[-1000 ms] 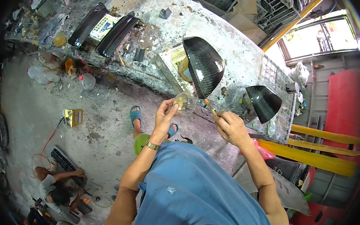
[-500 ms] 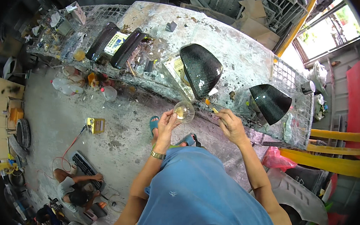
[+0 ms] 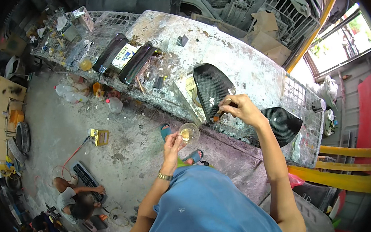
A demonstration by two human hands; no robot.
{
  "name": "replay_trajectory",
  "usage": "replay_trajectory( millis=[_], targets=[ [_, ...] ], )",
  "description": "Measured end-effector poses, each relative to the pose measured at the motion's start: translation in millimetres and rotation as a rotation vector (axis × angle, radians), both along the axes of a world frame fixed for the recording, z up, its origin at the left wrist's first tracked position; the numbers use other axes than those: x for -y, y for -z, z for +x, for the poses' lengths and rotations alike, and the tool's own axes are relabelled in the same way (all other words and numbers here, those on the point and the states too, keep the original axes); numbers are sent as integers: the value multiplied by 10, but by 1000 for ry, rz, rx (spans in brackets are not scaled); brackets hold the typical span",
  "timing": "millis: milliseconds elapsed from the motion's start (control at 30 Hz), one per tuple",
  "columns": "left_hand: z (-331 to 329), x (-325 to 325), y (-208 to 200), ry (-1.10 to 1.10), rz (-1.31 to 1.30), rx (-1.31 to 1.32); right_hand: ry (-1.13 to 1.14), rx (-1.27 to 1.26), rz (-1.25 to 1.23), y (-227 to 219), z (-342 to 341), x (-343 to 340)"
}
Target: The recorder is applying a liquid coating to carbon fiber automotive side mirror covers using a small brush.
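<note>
My left hand (image 3: pixel 173 149) holds a clear plastic cup (image 3: pixel 192 130) by its rim, with a little yellowish liquid at the bottom. In my right hand (image 3: pixel 242 109) is a small brush (image 3: pixel 217 116), its amber-coloured bristle end at the lower part of a glossy black carbon-weave shell (image 3: pixel 211 83). That curved shell stands raised on the workbench, partly over a printed sheet (image 3: pixel 187 87). A second carbon-weave shell (image 3: pixel 286 127) lies further right, partly hidden behind my right forearm.
The stained workbench (image 3: pixel 165 28) carries two long black carbon-weave pieces (image 3: pixel 137 63) at left and a metal cup (image 3: pixel 318 105) at right. Plastic bottles (image 3: pixel 114 105) and a yellow box (image 3: pixel 100 137) are on the floor. Another person (image 3: pixel 76 198) crouches at lower left.
My right hand has moved up and forward, bringing the brush to the middle shell. The cup in my left hand sits slightly lower in view.
</note>
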State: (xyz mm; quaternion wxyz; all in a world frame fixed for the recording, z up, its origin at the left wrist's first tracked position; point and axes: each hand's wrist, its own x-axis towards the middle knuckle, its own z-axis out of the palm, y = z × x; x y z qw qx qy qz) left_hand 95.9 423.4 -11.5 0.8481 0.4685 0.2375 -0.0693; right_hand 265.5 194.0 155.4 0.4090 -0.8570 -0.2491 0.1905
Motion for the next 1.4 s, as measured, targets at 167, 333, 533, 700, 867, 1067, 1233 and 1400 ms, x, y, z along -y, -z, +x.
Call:
replay_trajectory(
  millis=[167, 333, 533, 700, 867, 1067, 1233, 1400],
  targets=[
    [257, -194, -23, 26, 27, -44, -17, -109, -22, 6, 525, -288],
    [612, -447, -22, 37, -3, -27, -8, -159, -33, 36, 1007, -551],
    [1059, -708, 2, 71, -15, -26, 1, -212, 33, 162, 1520, -862],
    [1328, -880, -6, 93, -80, -33, 6, -266, -114, 290, 1948, -1100],
    [1509, -1007, 0, 106, -141, -32, -56, -249, -268, 492, 2357, -1292],
    [1617, -1131, 10, 113, -205, -41, -34, -319, -381, 821, 2767, -1346],
    [1667, -1189, 31, 133, -195, -57, 71, -317, -493, 997, 2966, -1391],
    [1703, -1176, 73, 153, -56, -28, 207, 48, -85, 575, 2739, -1195]
  ],
)
